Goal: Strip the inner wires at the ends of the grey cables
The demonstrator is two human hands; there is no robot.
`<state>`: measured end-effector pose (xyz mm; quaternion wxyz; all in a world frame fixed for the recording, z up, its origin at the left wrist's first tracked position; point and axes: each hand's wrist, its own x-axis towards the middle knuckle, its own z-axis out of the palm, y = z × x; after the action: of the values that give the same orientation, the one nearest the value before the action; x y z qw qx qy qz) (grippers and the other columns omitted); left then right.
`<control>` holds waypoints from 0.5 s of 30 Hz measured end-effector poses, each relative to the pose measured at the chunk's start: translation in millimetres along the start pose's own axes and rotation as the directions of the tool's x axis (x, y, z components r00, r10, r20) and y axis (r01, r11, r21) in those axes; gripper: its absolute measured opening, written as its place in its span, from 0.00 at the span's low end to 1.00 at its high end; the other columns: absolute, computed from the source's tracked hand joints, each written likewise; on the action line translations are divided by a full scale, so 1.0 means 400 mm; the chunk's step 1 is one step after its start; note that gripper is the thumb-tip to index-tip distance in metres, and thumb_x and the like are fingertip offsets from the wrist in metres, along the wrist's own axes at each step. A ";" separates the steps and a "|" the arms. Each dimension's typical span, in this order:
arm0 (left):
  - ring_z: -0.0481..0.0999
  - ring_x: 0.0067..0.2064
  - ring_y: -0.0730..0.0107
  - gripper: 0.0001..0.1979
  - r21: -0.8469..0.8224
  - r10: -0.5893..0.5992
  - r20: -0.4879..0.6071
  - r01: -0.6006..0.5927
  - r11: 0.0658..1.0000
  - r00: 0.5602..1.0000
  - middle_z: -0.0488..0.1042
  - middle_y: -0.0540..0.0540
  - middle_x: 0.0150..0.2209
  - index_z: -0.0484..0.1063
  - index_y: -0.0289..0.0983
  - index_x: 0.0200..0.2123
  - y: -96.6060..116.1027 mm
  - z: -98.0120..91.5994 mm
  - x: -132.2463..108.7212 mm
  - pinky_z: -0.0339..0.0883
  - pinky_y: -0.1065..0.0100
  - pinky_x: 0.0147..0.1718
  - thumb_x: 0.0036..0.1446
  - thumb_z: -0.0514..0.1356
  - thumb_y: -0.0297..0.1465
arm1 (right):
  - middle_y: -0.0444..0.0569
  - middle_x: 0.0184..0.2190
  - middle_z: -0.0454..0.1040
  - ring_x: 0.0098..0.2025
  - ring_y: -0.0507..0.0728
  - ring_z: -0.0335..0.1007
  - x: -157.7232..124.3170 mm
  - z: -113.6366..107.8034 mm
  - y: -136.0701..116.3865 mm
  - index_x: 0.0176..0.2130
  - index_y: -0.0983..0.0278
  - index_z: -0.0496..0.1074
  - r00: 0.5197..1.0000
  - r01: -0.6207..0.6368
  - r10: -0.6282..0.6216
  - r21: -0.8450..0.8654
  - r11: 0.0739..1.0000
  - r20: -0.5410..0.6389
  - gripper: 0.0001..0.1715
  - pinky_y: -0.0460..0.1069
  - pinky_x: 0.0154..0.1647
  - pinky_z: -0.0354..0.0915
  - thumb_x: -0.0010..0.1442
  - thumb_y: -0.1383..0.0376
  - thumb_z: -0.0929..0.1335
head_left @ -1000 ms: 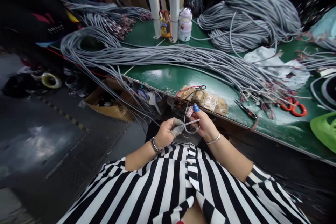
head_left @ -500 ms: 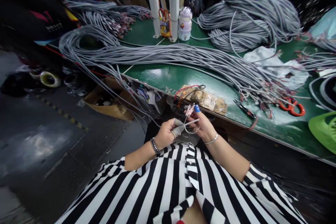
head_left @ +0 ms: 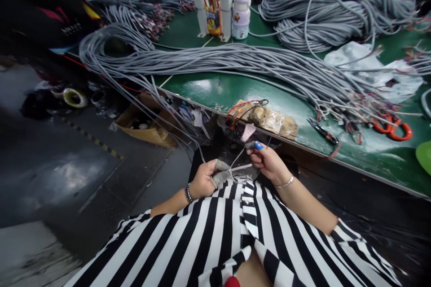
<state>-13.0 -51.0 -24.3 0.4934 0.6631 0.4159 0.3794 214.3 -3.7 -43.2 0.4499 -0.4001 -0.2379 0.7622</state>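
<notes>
Grey tape or finger covers wrap the fingertips of my left hand (head_left: 210,177), which pinches a grey cable (head_left: 241,167) near its split end. From that grip a thin strand (head_left: 238,157) runs up to my right hand (head_left: 264,158), whose thumb and finger are closed on it. Blue shows on one fingertip of the right hand. Just above that hand, a pale pink piece (head_left: 248,132) hangs at the table edge. Both hands are over the lap, in front of the table.
A long grey cable bundle (head_left: 215,59) crosses the green table (head_left: 191,87). Pliers (head_left: 322,131) and orange-handled scissors (head_left: 400,131) lie at the right. A taped block (head_left: 274,121) sits at the edge; a bottle (head_left: 241,15) stands behind. A cardboard box (head_left: 148,132) is below left.
My right hand has moved away from the left, drawing the thin strand out between them. The pink piece, earlier at my right fingertips, now hangs apart from them. The view has shifted slightly.
</notes>
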 end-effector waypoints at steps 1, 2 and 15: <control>0.72 0.27 0.75 0.09 0.020 0.000 -0.005 0.001 1.000 1.000 0.75 0.46 0.27 0.72 0.33 0.33 -0.003 -0.002 -0.008 0.67 0.74 0.27 0.54 0.62 0.34 | 0.43 0.25 0.70 0.16 0.40 0.41 -0.006 0.002 0.003 0.29 0.66 0.69 1.000 -0.016 0.017 -0.030 0.999 0.017 0.20 0.40 0.14 0.34 0.47 0.53 0.74; 0.72 0.27 0.75 0.09 0.032 -0.004 -0.008 0.004 0.999 1.000 0.75 0.47 0.26 0.72 0.33 0.33 -0.006 -0.004 -0.016 0.67 0.74 0.27 0.54 0.62 0.34 | 0.43 0.26 0.70 0.16 0.40 0.41 -0.011 0.005 0.006 0.30 0.66 0.69 0.999 -0.033 0.035 -0.058 0.998 0.033 0.19 0.40 0.14 0.34 0.47 0.54 0.74; 0.73 0.27 0.73 0.08 0.047 -0.009 0.055 0.006 0.999 0.998 0.74 0.47 0.24 0.72 0.33 0.32 0.010 0.007 -0.022 0.68 0.73 0.28 0.53 0.63 0.34 | 0.42 0.22 0.72 0.21 0.46 0.62 -0.058 0.088 0.026 0.33 0.66 0.75 0.980 -0.104 0.119 -0.102 0.989 0.156 0.20 0.42 0.22 0.56 0.39 0.61 0.78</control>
<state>-12.9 -61.0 -21.8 0.4903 0.6831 0.4135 0.3493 186.7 -29.1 -21.5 0.3665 -0.3700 -0.2860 0.8044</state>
